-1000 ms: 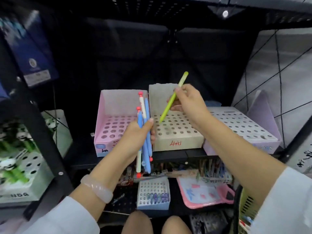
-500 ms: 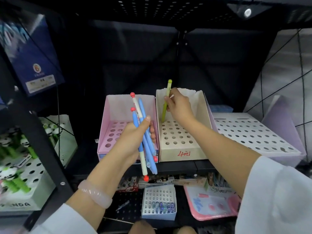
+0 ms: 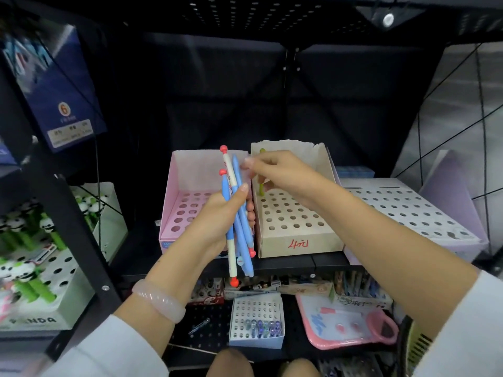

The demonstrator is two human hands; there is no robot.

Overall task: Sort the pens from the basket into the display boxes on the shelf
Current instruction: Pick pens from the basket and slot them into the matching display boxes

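Gripping blue pens [image 3: 236, 213], left hand [image 3: 217, 219], right hand [image 3: 280, 172] seemingly pinching one, beige box [image 3: 296, 235] marked "4", "PANDA" carton [image 3: 40, 319].

A dark blue packet [image 3: 58, 99] with an orange round badge hangs at the upper left of the frame. Below it, at the left edge, a white box of green panda pens [image 3: 40, 270] stands behind a black post [image 3: 68, 213]. At the bottom centre sits a small white holed box [image 3: 257, 319], with a pink tray [image 3: 345, 326] just right of it.
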